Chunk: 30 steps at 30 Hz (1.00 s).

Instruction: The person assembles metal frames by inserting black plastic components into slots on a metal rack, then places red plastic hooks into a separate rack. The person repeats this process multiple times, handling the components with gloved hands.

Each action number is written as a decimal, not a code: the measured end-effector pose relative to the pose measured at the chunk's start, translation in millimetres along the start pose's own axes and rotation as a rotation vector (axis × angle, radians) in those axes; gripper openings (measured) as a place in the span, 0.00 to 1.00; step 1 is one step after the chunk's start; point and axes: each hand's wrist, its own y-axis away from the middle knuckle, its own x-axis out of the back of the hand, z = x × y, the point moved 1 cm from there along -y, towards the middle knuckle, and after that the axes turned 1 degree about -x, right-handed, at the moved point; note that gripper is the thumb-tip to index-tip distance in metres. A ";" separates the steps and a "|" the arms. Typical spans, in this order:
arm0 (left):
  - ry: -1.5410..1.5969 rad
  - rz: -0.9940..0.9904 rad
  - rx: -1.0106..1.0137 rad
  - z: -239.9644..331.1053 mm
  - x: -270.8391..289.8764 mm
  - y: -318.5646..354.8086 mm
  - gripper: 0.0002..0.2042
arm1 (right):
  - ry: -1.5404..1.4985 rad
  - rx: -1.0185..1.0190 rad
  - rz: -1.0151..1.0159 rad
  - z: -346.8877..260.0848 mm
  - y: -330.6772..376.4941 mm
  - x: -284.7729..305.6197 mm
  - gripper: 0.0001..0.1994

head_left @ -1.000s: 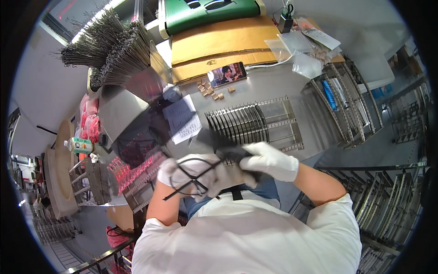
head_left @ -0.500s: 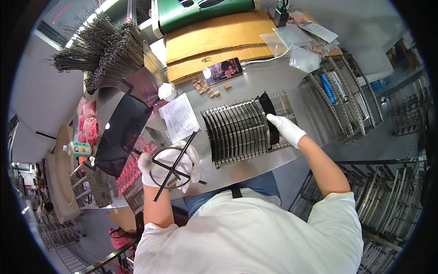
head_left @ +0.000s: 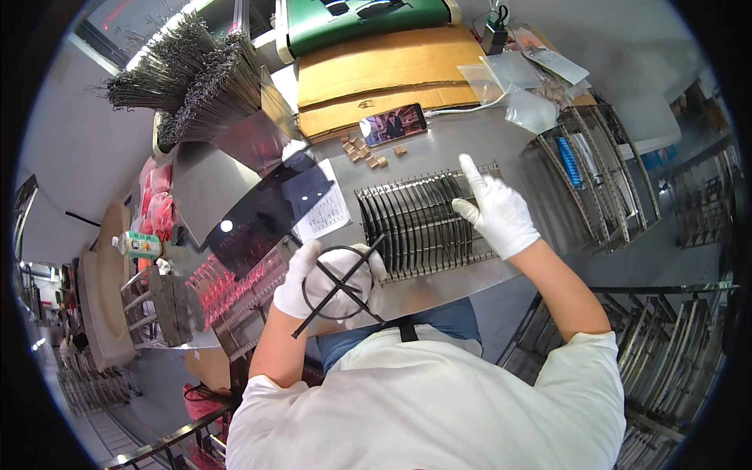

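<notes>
My left hand, in a white glove, is closed on a black ring frame with crossed bars near the table's front edge. A large, dark see-through curved panel hangs just beyond that hand and moves along with the frame; how they join is hidden. My right hand, also gloved, is open over the right end of a metal slotted rack, index finger stretched out and thumb apart. Several dark curved pieces stand in a row in the rack's slots.
Beyond the rack lie small tan blocks, a phone and cardboard. A written sheet lies partly behind the panel. Bundled wire hooks stand far left; a bottle is at left, another rack at right.
My right hand has let go of the dark curved piece at the rack's right end and lifted slightly. My left hand, the ring frame and the dark panel have shifted right.
</notes>
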 end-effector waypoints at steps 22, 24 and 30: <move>0.163 -0.033 -1.568 183.3 41.9 308.3 0.24 | -1.005 -0.421 -0.278 63.1 20.4 -32.5 0.29; -0.033 0.140 -1.545 202.1 64.8 335.1 0.23 | -1.112 -0.603 -0.421 75.1 16.6 -53.8 0.30; -0.111 0.455 -1.122 147.9 66.7 213.1 0.18 | -0.895 -0.665 -0.622 55.1 12.1 -48.6 0.38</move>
